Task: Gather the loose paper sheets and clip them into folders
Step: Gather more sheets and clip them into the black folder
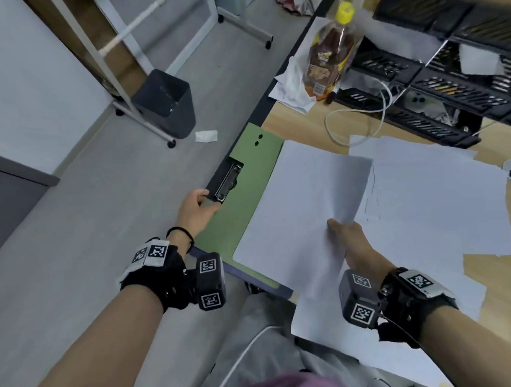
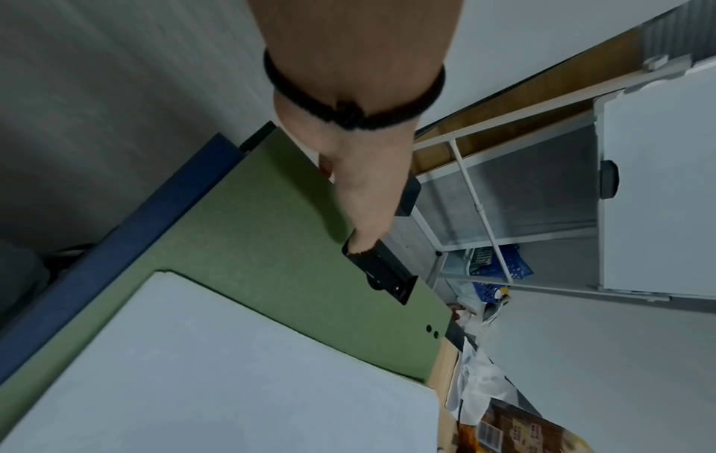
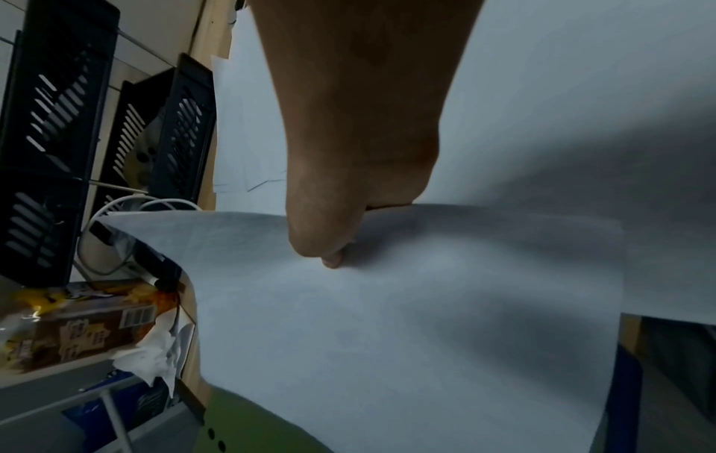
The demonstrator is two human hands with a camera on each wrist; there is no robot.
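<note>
A green folder lies open at the desk's left edge, its black spring clip near the rim. My left hand grips that rim at the clip: in the left wrist view the thumb presses the clip's near end, and the fingers are hidden behind the folder. My right hand pinches a white sheet by its near edge and holds it bowed over the folder. In the right wrist view the thumb lies on top of the sheet. More loose sheets are spread over the desk.
A blue folder edge shows under the green one. At the back stand a yellow-capped bottle, crumpled tissue, a white cable and black stacked trays. A dark bin stands on the floor to the left.
</note>
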